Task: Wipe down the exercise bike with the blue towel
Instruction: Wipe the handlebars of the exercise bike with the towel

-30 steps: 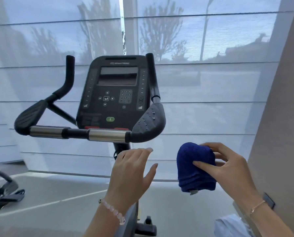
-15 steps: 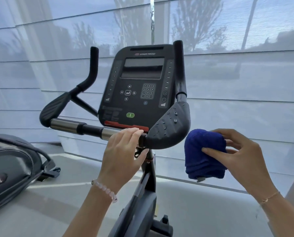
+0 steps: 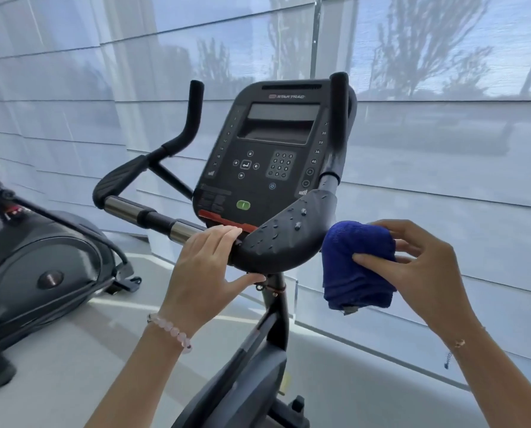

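Deep blue towel (image 3: pixel 358 267), black exercise bike (image 3: pixel 267 168) with green button (image 3: pixel 243 205), pink bead bracelet (image 3: pixel 170 332).

The exercise bike (image 3: pixel 267 168) stands before the window blinds (image 3: pixel 443 186), another machine (image 3: pixel 38 261) to its left, the left hand (image 3: pixel 204 273) on its handlebar (image 3: pixel 177 228), the towel (image 3: pixel 355 267) in the right hand (image 3: pixel 421 273) just right of the elbow pad (image 3: pixel 285 239).

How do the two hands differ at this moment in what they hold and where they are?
The left hand grips the bike's handlebar beside the right elbow pad; the right hand holds the bunched blue towel in the air, just right of that pad, not visibly touching it. Both wear a wrist bracelet.
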{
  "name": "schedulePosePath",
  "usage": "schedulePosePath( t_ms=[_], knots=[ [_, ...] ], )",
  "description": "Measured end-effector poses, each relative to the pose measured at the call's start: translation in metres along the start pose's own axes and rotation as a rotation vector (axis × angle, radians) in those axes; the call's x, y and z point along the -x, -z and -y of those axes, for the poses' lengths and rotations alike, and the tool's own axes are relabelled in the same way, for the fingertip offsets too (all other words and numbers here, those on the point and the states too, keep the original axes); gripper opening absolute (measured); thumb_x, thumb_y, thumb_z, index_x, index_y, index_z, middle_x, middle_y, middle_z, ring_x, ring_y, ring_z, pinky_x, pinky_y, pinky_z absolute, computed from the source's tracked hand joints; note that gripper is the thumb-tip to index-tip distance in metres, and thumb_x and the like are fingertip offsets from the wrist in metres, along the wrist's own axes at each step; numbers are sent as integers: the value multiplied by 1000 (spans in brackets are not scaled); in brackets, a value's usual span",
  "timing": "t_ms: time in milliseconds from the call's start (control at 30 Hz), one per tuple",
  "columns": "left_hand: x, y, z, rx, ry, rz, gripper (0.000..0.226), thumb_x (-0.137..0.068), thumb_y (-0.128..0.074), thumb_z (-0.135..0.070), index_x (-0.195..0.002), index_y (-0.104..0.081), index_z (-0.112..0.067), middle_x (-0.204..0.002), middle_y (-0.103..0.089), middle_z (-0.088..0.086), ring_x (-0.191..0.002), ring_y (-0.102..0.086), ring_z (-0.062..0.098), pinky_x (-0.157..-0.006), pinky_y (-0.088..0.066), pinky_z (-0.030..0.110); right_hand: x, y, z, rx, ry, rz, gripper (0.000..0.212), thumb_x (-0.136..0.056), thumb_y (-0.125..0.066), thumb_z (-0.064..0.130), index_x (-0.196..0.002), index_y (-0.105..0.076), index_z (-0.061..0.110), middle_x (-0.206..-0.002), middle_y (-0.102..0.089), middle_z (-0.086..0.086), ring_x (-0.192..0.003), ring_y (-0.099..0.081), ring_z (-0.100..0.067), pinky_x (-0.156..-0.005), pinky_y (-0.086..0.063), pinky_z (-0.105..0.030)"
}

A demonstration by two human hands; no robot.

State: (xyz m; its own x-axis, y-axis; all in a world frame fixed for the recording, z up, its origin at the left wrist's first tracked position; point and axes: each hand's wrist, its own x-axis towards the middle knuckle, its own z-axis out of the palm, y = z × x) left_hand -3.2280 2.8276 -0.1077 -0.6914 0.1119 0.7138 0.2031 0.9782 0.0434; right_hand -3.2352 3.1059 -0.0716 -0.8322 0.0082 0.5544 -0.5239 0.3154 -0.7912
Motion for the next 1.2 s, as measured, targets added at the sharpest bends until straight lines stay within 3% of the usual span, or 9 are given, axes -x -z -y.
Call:
schedulePosePath(
  t_ms=[200,533,733,933,1067,1200],
  knots=[
    [2,0,-2,-44,23,3,71,-75,-41,-67,-115,-58,-11,-114,-63,3,-107,-57,24,-96,-42,38,-19,6,-8,1,13,27,36,-65,-85,15,-91,-69,34,-87,-71,15,-80,-66,-4,-70,-56,-25],
    [-1,1,1,-48,32,9,69,-71,-43,-71,-110,-60,-16,-109,-64,-2,-100,-58,22,-90,-46,36,-49,3,-6,22,31,-27,36,-64,-84,16,-92,-69,32,-90,-72,11,-84,-67,-8,-75,-56,-29],
    [-2,3,1,-23,32,10,70,-75,-38,-73,-108,-61,-16,-105,-64,-3,-98,-58,20,-85,-48,34,-62,-4,4,100,62,-79,37,-65,-84,18,-89,-67,40,-89,-70,16,-81,-66,-2,-77,-55,-29],
    [-3,-1,5,20,15,-17,67,-76,-36,-73,-103,-61,-17,-99,-64,-4,-93,-59,19,-81,-50,33,-99,-7,4,212,71,-123,34,-66,-83,24,-96,-68,31,-92,-70,11,-84,-67,-13,-82,-55,-39],
    [-10,2,7,44,2,-34,64,-82,-27,-72,-92,-63,-20,-85,-64,-7,-80,-59,16,-67,-48,26,-138,-12,4,284,67,-175,34,-65,-81,32,-95,-65,35,-94,-68,8,-85,-65,-19,-86,-52,-43],
    [-17,9,10,55,-3,-54,55,-84,-28,-67,-82,-62,-23,-75,-60,-12,-72,-55,12,-58,-38,18,-173,-23,7,346,83,-200,35,-67,-80,31,-99,-66,31,-91,-64,9,-93,-63,-21,-90,-47,-35]
  ],
)
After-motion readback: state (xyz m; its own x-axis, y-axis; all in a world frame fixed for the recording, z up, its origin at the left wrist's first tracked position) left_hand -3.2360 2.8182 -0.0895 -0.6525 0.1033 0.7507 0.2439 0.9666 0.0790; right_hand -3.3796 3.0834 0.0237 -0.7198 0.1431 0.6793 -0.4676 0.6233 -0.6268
